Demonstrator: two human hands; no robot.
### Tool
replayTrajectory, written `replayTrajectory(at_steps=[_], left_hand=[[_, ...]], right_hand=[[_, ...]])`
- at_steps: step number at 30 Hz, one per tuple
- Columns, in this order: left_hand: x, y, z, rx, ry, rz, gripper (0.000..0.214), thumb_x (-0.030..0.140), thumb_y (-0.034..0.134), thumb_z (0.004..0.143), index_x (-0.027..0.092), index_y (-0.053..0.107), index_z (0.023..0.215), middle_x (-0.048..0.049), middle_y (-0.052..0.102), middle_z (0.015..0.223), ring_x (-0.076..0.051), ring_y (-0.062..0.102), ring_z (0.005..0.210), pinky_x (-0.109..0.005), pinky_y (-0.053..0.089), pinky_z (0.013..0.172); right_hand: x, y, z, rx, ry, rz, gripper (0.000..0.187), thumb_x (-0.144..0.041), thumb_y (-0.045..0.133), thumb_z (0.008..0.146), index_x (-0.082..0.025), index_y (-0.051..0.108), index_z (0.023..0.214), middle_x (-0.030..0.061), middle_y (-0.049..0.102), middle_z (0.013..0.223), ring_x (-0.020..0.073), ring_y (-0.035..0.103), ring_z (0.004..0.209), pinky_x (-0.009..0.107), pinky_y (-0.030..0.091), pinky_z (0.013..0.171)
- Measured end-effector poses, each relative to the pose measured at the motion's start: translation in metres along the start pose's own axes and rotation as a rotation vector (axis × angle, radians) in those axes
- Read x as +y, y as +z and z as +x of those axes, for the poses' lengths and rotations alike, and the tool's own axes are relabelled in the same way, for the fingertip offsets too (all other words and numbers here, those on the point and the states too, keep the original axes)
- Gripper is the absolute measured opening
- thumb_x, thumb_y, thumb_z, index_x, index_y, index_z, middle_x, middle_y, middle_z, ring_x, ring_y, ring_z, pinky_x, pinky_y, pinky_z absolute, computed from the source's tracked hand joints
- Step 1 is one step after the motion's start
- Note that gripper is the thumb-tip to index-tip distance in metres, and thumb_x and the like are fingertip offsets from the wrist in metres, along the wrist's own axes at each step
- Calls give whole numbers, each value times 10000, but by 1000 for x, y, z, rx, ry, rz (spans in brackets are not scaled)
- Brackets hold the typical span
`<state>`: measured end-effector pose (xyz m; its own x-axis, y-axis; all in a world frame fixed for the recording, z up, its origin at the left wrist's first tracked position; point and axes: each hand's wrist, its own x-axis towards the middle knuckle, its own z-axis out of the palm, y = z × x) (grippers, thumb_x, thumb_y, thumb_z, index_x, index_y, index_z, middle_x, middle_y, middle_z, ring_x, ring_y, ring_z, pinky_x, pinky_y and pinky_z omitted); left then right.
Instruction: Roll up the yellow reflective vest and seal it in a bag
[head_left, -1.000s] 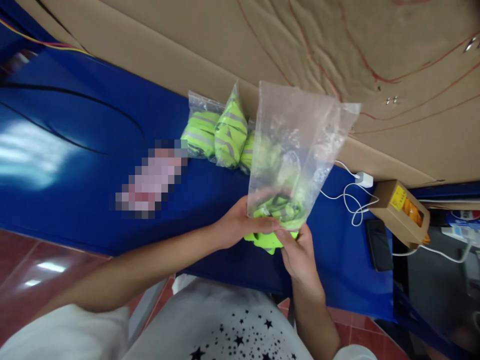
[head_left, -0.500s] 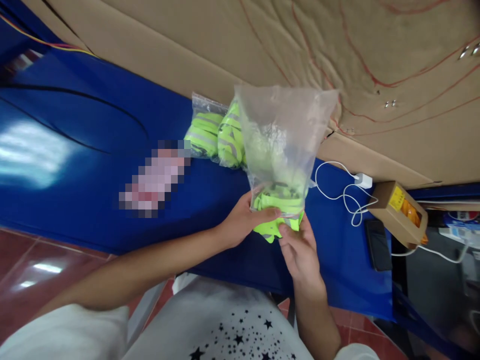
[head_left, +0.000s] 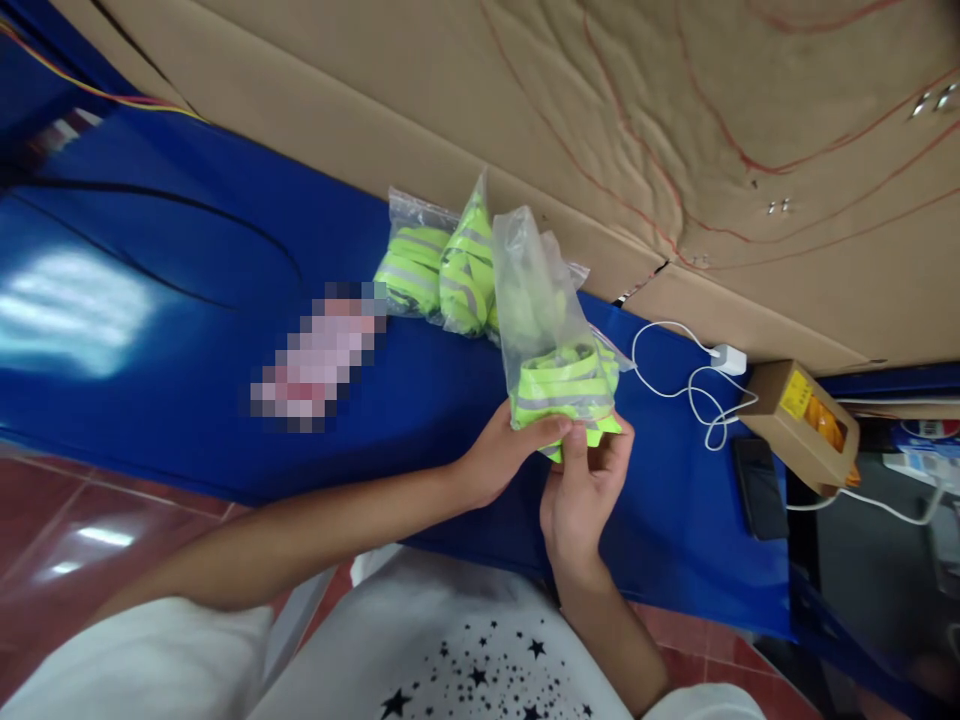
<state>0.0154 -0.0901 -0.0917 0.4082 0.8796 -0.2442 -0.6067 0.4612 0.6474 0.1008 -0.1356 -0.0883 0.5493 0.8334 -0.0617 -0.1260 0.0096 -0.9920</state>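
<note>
A clear plastic bag stands upright above the blue table, with a folded neon-green reflective vest in its lower end. My left hand pinches the bag's bottom left corner. My right hand grips the bottom from below and the right, thumb on the vest. The bag's upper part is empty and collapsed narrow.
Three bagged green vests lie behind, against a cardboard wall. A white charger and cable, a black phone and a small cardboard box lie to the right. A blurred pink item lies to the left.
The vest has slid deeper into the bag. The bag's wide, puffed top has collapsed narrow and tilted left. Both hands moved slightly right, and my right hand turned to cup the bottom.
</note>
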Motion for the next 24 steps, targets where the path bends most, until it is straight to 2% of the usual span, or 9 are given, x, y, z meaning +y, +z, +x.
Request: replayTrajectory(at_steps=[2,5,7,10,12,15,18,21,24], left_hand=[[1,0,0,-19,-1,-5,513,382,871,760,179,708,1203,-101,762,1134,-282,711,1101,-432,519,1049],[-2,3,-1,-51,17,-13,526,399,870,761,180,706,1210,-107,753,1170,-295,705,1124,-448,516,1068],[-7,7,-3,-58,56,-13,513,470,845,790,184,715,1195,-110,734,1234,-301,670,1206,-455,476,1132],[-11,12,-5,-122,59,8,508,599,722,886,177,732,1169,-126,709,1297,-298,599,1325,-454,376,1230],[-3,11,-5,-222,51,20,550,605,706,902,184,699,1256,-136,690,1334,-306,574,1361,-470,357,1243],[20,5,-3,-318,144,-2,708,557,827,814,249,591,1406,-116,611,1455,-320,523,1417,-477,386,1225],[36,0,-2,-292,188,-36,822,521,927,695,281,581,1401,-94,545,1529,-338,483,1449,-467,431,1193],[39,0,-2,-243,103,-41,662,453,938,698,212,670,1253,-120,672,1355,-339,621,1295,-456,525,1082],[36,2,-1,-168,89,-66,493,370,909,749,185,706,1158,-97,748,1172,-286,706,1124,-420,552,1014]], right_hand=[[-1,2,-3,-56,27,10,415,-436,692,912,-274,487,1235,71,632,1171,194,667,1048,385,556,947],[-5,4,-6,-153,47,38,581,-396,741,859,-299,435,1343,97,616,1290,216,665,1111,416,561,977],[-8,6,-5,-125,23,56,628,-351,772,824,-306,438,1353,87,628,1271,211,673,1088,410,566,970],[-14,10,2,-54,-23,67,577,-304,763,828,-309,471,1326,62,640,1227,192,682,1024,402,566,953],[-21,10,8,-58,-61,71,529,-277,757,830,-309,499,1291,44,648,1199,188,681,1014,397,561,952],[-32,5,14,-102,-117,85,513,-237,781,800,-313,542,1248,26,657,1168,192,672,1045,381,555,947],[-38,-3,13,-188,-132,21,542,-261,792,802,-320,537,1277,38,649,1208,211,666,1061,386,564,914],[-33,-6,9,-227,-189,-119,595,-298,813,808,-323,494,1309,51,637,1228,223,667,1052,393,571,883],[-24,-5,9,-157,-320,-299,610,-293,871,762,-285,517,1258,54,622,1175,223,647,1059,395,545,912]])
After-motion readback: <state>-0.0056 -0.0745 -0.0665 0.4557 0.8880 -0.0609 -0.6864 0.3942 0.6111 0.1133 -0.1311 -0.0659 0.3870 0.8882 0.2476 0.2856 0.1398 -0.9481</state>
